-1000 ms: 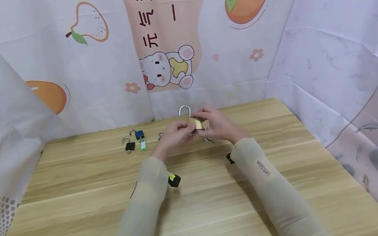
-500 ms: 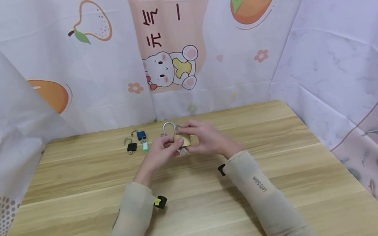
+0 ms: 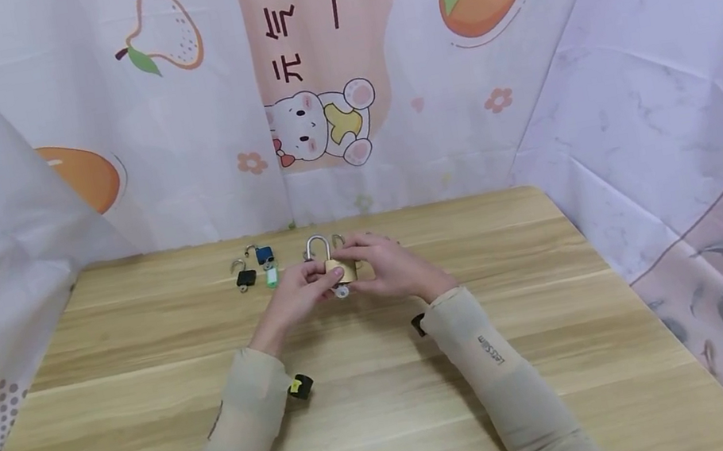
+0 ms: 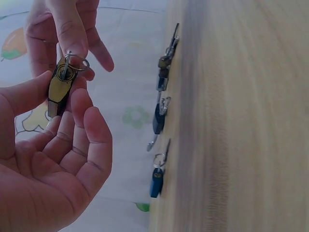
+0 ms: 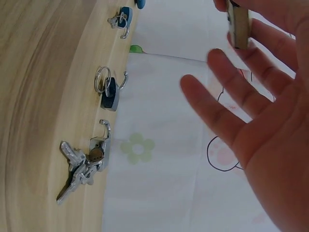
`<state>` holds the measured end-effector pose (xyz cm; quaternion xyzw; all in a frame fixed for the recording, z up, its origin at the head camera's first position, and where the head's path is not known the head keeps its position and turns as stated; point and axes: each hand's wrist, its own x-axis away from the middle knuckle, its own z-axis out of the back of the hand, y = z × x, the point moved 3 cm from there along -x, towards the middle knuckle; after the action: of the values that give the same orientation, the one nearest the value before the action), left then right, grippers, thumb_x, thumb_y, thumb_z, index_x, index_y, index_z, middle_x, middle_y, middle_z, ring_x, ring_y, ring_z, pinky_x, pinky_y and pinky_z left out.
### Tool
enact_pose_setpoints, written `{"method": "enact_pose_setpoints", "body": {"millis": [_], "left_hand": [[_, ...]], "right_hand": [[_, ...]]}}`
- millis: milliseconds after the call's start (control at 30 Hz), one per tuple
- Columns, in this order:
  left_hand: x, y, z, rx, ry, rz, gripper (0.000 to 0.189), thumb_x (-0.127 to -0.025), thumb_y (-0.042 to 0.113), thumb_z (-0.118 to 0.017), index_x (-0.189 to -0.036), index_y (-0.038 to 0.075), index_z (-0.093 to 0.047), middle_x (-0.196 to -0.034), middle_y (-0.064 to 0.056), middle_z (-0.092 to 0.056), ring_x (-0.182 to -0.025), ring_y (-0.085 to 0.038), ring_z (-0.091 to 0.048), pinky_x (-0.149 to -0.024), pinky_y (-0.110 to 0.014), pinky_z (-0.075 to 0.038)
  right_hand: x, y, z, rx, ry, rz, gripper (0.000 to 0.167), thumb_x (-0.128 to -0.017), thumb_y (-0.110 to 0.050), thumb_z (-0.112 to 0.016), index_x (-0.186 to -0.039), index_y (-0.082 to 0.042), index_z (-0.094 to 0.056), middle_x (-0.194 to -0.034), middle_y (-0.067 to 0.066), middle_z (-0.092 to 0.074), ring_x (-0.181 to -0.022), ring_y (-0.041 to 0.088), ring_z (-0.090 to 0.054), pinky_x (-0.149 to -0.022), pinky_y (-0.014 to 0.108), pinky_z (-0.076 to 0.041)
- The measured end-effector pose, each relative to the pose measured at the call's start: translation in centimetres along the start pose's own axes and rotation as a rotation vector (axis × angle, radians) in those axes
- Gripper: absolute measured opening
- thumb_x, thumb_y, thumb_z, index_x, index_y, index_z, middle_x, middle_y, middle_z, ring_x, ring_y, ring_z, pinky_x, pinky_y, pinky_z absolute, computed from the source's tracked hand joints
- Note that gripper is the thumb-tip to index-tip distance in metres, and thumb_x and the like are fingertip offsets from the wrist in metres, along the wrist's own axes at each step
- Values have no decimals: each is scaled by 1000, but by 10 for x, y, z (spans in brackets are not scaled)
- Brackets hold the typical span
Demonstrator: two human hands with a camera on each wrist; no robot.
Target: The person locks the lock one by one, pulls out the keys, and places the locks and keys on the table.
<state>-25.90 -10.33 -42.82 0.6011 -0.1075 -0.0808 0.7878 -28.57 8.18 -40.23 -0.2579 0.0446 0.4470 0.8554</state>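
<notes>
Both hands hold a brass padlock [image 3: 343, 270] above the far part of the table. Its silver shackle [image 3: 317, 243] stands up, one leg set off to the left of the body. A key with a round head [image 3: 342, 292] and a ring hangs below; in the left wrist view the key ring [image 4: 77, 62] sits at the keyhole end. My left hand [image 3: 297, 295] pinches the body between thumb and fingers. From the other side, my right hand [image 3: 392, 264] grips it with index finger on top and thumb below; its other fingers spread in the right wrist view.
Along the table's far edge lie a black padlock [image 3: 246, 279], a blue padlock [image 3: 264, 255] and a green-and-white tag [image 3: 272, 277], left of the hands. Behind the hands are a dark padlock [image 5: 110, 94] and a silver padlock [image 5: 100, 152] with keys [image 5: 72, 166]. A printed curtain [image 3: 196, 150] hangs behind.
Both hands have carried the brass padlock left and nearer to me. Its body has turned so that the broad face shows. Over the last half second the hands barely shift.
</notes>
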Motion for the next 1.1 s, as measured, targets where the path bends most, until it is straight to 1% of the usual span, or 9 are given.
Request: {"method": "enact_pose_setpoints", "body": {"millis": [67,167,367,533,633,700,800,933,1100], "left_hand": [[-1,-2,0,-16,3,11,33,-101,30,-66,-110,-1,-68,-95,-10,-73,-93,-34,-66,-90,-53,-54],[-3,-4,2,-38,3,22,36,-101,32,-67,-113,-2,-69,-95,-9,-72,-92,-33,-65,-87,-48,-55],[-4,-9,5,-38,0,37,37,-100,34,-67,-112,-1,-70,-93,-8,-72,-85,-24,-64,-83,-43,-56],[-5,-11,7,-19,1,53,36,-99,35,-68,-108,0,-69,-90,-6,-71,-82,-21,-63,-83,-43,-55],[-5,-11,7,-4,-13,59,34,-98,34,-70,-104,1,-69,-88,-5,-71,-81,-20,-62,-83,-46,-55],[-5,-10,6,-9,-43,60,33,-97,34,-72,-102,2,-70,-88,-5,-70,-81,-20,-62,-84,-47,-55],[-5,-10,4,-43,-108,53,31,-96,36,-73,-98,5,-71,-88,-5,-68,-82,-22,-62,-83,-46,-56],[-3,-11,-1,-96,-205,27,30,-96,37,-72,-94,7,-72,-89,-4,-66,-83,-23,-61,-83,-43,-56],[-2,-14,-5,-125,-289,-15,27,-98,33,-70,-90,7,-71,-83,-3,-65,-79,-21,-58,-78,-38,-54]], "right_hand": [[1,2,-1,-12,-29,-29,53,-90,-19,-80,-139,-9,-62,-128,2,-61,-115,18,-56,-101,43,-46],[0,3,-1,-32,-62,-56,55,-91,-20,-79,-142,-10,-59,-129,3,-61,-117,18,-55,-103,46,-44],[0,4,-2,-56,-78,-69,54,-93,-23,-77,-142,-10,-59,-131,5,-61,-117,20,-56,-102,46,-45],[2,12,-2,-175,-37,-118,51,-97,-21,-73,-143,-7,-57,-131,11,-60,-113,30,-61,-100,46,-50],[3,18,-2,-281,26,-165,46,-101,-16,-66,-144,-6,-55,-130,13,-62,-110,29,-62,-98,43,-53],[3,22,-2,-338,61,-196,42,-103,-14,-62,-144,-7,-56,-129,12,-63,-109,24,-62,-96,39,-54],[2,27,-4,-405,87,-206,38,-103,-10,-61,-141,-4,-58,-127,12,-65,-110,22,-62,-94,38,-55],[2,31,-10,-426,69,-200,37,-103,-8,-60,-139,-2,-59,-127,11,-67,-113,24,-64,-96,39,-54],[2,32,-15,-443,36,-244,37,-104,-12,-59,-142,-9,-59,-129,5,-67,-115,23,-63,-97,38,-53]]}}
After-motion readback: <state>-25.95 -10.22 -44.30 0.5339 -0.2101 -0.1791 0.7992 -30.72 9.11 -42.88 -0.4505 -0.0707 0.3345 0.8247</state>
